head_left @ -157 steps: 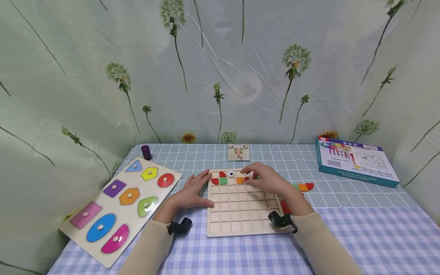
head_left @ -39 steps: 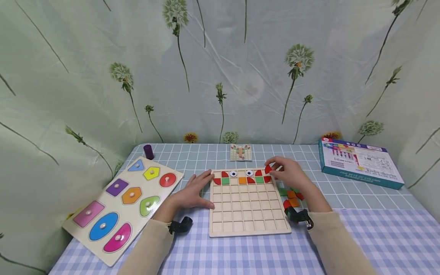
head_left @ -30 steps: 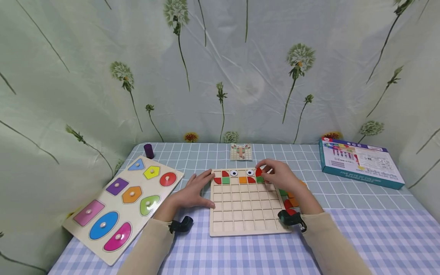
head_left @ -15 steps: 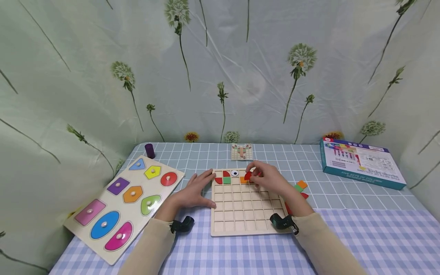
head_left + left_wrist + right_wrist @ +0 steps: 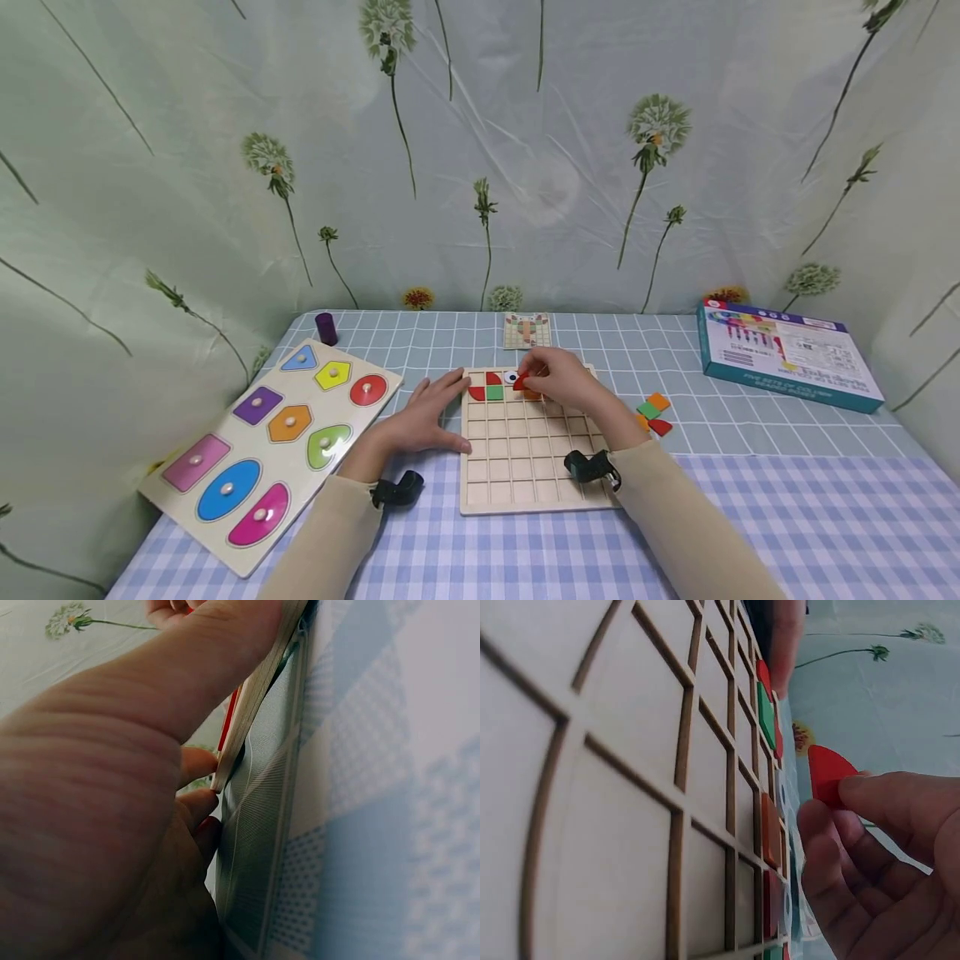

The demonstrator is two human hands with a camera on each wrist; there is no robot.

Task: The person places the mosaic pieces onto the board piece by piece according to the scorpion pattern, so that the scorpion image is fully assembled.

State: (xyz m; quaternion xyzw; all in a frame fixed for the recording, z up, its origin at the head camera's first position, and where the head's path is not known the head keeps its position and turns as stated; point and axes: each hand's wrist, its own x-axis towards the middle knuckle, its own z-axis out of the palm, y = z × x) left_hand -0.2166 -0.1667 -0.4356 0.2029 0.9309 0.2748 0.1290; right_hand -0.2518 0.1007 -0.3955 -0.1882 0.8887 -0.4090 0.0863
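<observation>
A square wooden grid board (image 5: 517, 467) lies in front of me, with coloured tiles in its two far rows. My right hand (image 5: 558, 379) pinches a red quarter-circle tile (image 5: 826, 776) between thumb and fingers, just above those rows. In the right wrist view this tile is raised clear of the board. My left hand (image 5: 416, 423) rests at the board's left side, fingers fairly straight and spread, touching the edge near the far left corner. Beside it sit red tiles, a green square tile (image 5: 494, 392) and an eye tile (image 5: 511, 377). My right hand hides the tiles farther right.
Loose orange, green and red tiles (image 5: 649, 410) lie right of the board. A knobbed shape puzzle (image 5: 285, 462) slants at the left, near a dark purple cylinder (image 5: 326, 329). A pattern card (image 5: 527, 331) lies behind the board; a flat box (image 5: 787, 354) stands back right.
Since the earliest frame, red and green tiles have been added at the row's right end. Lately my right hand has carried the red tile leftward across the far rows. The left hand stays put.
</observation>
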